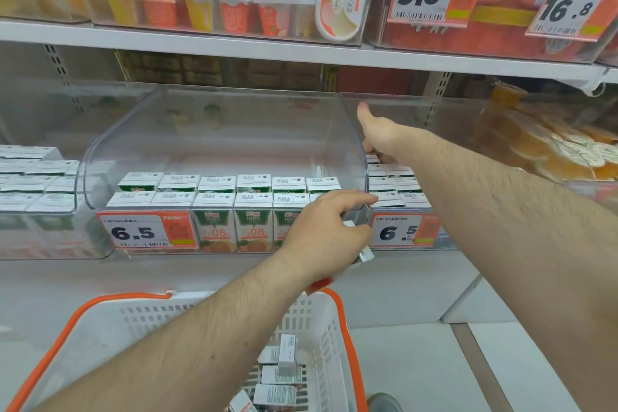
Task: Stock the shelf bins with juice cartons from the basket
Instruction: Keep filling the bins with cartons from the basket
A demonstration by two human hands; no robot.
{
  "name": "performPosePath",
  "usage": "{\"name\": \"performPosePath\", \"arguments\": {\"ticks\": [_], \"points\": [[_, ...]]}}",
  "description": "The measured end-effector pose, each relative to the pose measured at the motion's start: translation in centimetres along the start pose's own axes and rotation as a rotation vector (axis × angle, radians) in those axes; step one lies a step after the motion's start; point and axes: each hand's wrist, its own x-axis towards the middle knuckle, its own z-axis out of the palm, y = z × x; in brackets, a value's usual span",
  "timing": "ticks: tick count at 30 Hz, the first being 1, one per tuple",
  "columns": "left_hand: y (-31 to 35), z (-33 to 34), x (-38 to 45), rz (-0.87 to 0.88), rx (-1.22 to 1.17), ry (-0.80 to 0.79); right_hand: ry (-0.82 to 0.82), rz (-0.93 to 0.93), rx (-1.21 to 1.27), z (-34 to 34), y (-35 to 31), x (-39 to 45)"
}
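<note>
The clear middle bin [220, 130] on the shelf serves as the landmark. Inside it, two rows of juice cartons [234, 201] stand upright along its front, their white tops showing and green fronts visible through the clear wall. A 6.5 price tag [147, 232] hangs on the bin's front at its left end.

The left hand [329, 234] is at the bin's front right corner, fingers curled around a small carton [364, 252] whose white corner shows under the palm; the forefinger stretches toward the bin's rim.

The right hand [379, 134] reaches past the middle bin's right wall into the neighbouring bin [434, 117], thumb raised, fingers pointing down among the cartons there; whether those fingers hold anything I cannot tell, since the bin wall and the wrist hide them. Another 6.5 tag [404, 231] hangs on that neighbour's front.

Below and in front of the middle bin sits the white basket [140, 321] with an orange rim, with several more cartons [279, 375] lying loose in its bottom. To the left of the middle bin, a further bin [40, 177] holds more white-topped cartons.
</note>
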Motion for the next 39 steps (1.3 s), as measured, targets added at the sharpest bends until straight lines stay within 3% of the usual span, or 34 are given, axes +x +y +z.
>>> {"name": "performPosePath", "arguments": {"ticks": [7,9,12,16,18,22,24,27,31,34,37,39], "points": [[0.6,-1.2,-0.8,-0.026,-0.106,-0.046,-0.055,0.009,-0.069,-0.4,0.0,-1.4],[0.6,-1.9,-1.7,-0.013,-0.157,0.013,0.066,-0.001,-0.101,-0.1,0.4,-2.1],[0.4,-2.8,-3.3,-0.084,-0.356,0.101,0.378,-0.139,-0.129,0.6,0.2,-5.6],[0.1,-4.3,-5.3,-0.260,-0.541,0.151,0.622,-0.429,0.193,3.2,-0.3,-12.9],[-0.1,-4.9,-6.2,-0.345,-0.682,0.171,0.556,-0.434,0.350,5.4,-0.6,-15.6],[-0.6,-6.0,-7.7,-0.437,-0.903,0.287,0.043,-0.292,0.565,8.2,-1.6,-18.9],[-1.2,-6.5,-8.3,-0.457,-0.901,0.329,-0.134,-0.305,0.526,9.6,-1.1,-20.2],[-1.7,-7.0,-9.3,-0.437,-0.888,0.332,-0.104,-0.399,0.315,12.1,0.1,-21.0],[-2.9,-8.3,-10.6,-0.300,-1.014,0.268,-0.105,-0.526,0.364,12.7,0.1,-21.0],[-5.1,-10.5,-11.5,-0.111,-1.013,0.136,-0.186,-0.611,0.365,12.1,0.1,-21.0],[-6.8,-12.1,-12.8,-0.067,-0.847,-0.218,-0.284,-0.668,0.339,12.0,-0.1,-21.0],[-7.1,-12.9,-13.4,-0.052,-0.685,-0.370,-0.350,-0.684,0.337,12.2,-0.5,-21.0]]}}
